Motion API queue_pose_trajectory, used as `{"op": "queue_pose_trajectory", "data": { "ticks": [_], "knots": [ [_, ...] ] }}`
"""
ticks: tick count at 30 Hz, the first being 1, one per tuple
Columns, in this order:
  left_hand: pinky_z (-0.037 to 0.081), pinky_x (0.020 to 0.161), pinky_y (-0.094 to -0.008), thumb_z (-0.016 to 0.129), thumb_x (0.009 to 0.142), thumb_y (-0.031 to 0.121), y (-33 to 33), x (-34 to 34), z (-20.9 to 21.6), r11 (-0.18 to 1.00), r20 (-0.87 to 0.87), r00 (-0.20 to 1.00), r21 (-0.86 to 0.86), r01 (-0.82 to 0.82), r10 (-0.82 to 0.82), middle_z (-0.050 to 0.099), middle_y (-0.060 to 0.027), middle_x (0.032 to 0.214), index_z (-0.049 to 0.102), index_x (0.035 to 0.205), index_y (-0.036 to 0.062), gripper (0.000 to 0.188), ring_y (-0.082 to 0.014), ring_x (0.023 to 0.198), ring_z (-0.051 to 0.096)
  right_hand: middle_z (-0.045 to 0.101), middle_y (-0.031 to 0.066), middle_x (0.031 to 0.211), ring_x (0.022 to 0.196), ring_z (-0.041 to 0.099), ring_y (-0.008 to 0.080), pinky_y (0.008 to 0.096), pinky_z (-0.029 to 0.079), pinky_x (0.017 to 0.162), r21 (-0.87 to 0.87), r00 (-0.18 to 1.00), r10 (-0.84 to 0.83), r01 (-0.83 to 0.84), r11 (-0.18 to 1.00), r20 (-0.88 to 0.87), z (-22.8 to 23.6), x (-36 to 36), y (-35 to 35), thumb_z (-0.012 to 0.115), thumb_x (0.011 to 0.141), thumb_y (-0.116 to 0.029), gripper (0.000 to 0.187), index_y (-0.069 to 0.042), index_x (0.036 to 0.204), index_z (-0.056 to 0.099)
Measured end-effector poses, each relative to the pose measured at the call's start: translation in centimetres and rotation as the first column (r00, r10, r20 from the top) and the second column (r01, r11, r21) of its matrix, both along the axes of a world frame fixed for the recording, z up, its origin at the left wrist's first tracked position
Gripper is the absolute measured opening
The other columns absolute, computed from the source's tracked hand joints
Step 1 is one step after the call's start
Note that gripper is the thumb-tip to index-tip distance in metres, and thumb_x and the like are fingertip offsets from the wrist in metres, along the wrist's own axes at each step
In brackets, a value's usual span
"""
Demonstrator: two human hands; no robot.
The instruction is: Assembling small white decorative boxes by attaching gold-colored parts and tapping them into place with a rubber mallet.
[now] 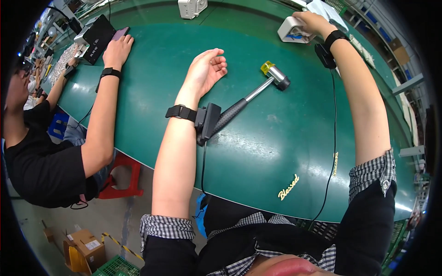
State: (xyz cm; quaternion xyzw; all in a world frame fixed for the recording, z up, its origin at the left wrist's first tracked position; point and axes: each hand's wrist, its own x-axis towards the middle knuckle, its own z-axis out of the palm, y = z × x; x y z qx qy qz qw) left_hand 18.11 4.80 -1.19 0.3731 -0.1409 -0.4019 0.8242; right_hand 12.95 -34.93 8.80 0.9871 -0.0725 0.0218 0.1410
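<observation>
- Worktable [248,156], green and glossy, carries everything here; nothing visible fixes the loose pieces, so a sweeping forearm could push them off its near edge.
- Co-worker in a black T-shirt [46,161] sits along the left part of the near edge, well apart from the pieces.
- Cable [335,115], black, runs from the right wrist toward the near edge, by the farther cutout; a pull of the arm might drag that piece.
- Two-faced mallet [239,107] lies slantwise mid-table, yellow face toward the far edge; the left wrist unit [212,120] overlaps its handle end in view and could snag it if the forearm moves.
- White housing [286,28], blue inside, stands toward the far-right corner; an uneven push could tip it.
- Right hand [315,24] reaches over the housing; I cannot tell whether it grips.
- Left hand [206,71] is empty, fingers loosely curled, left of the mallet's head.
- Gold script cutouts, one nearer [288,187] and one farther [335,164], lie toward the near edge's right half; their thin strokes might bend under a leaning arm.
</observation>
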Motion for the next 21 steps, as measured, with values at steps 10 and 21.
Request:
{"op": "queue_pose_trajectory", "data": {
  "ticks": [10,21],
  "knots": [
    [0.046,0.068,-0.0286,0.05,0.092,0.015,0.0,1.2,-0.9,0.995,0.013,0.996,-0.039,0.09,-0.09,0.054,-0.006,0.078,0.054,0.096,0.001,0.015,-0.0153,0.073,0.052,0.063,0.0144,0.1,0.09,0.06,0.0302,0.0365,0.048,0.079,0.304,0.981,0.169,-0.134,0.943,-0.091,7.3,-14.4,12.5,0.072,0.073,-0.021,0.051,-0.004,0.118,0.054],
    [0.046,0.072,-0.0282,0.049,0.094,0.014,-0.5,2.1,-1.5,0.995,0.065,0.993,-0.026,0.1,-0.098,0.05,-0.0082,0.087,0.051,0.1,-0.0025,0.018,-0.0156,0.078,0.049,0.061,0.0117,0.102,0.095,0.057,0.0302,0.0369,0.045,0.081,0.458,0.966,0.256,-0.222,0.861,-0.013,1.7,-28.2,23.2,0.071,0.07,-0.028,0.055,-0.001,0.115,0.056]
  ]
}}
